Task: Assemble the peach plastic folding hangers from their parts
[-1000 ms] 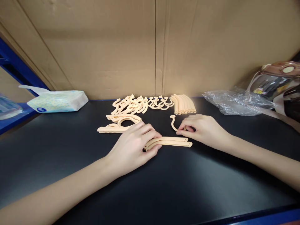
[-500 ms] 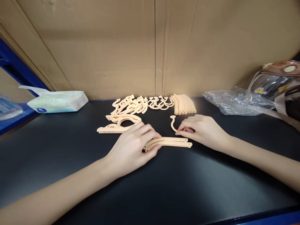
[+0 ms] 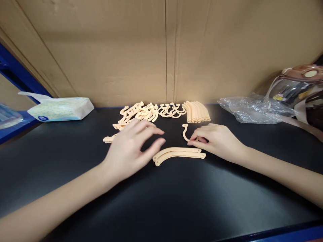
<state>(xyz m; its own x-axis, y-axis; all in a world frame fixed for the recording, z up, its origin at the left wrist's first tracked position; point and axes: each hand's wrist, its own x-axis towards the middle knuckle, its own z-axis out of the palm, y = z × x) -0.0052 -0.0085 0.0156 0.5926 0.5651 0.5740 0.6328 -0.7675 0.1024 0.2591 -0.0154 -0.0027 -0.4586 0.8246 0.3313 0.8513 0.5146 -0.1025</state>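
My left hand point(image 3: 133, 148) is open, thumb and fingers apart, just left of two curved hanger arms point(image 3: 179, 154) that lie side by side on the black table. In my right hand point(image 3: 212, 137) is a beige hook point(image 3: 185, 132), pinched near its lower end; its curved top points away from me. Behind my left hand, other hanger pieces point(image 3: 108, 138) are partly covered by it. Farther back lie a heap of beige hanger parts point(image 3: 140, 112), several loose hooks point(image 3: 173, 111) and a neat row of curved hanger arms point(image 3: 198, 112).
At the back left sits a pack of tissues point(image 3: 62, 109). Crumpled clear plastic bags point(image 3: 254, 109) lie at the back right beside a clear bottle with a brown lid point(image 3: 297, 72). A cardboard wall point(image 3: 113, 53) closes off the table's far edge.
My left hand has let go of the two curved hanger arms and drawn back to the left, its fingers opening. My right hand keeps its hook in nearly the same place.
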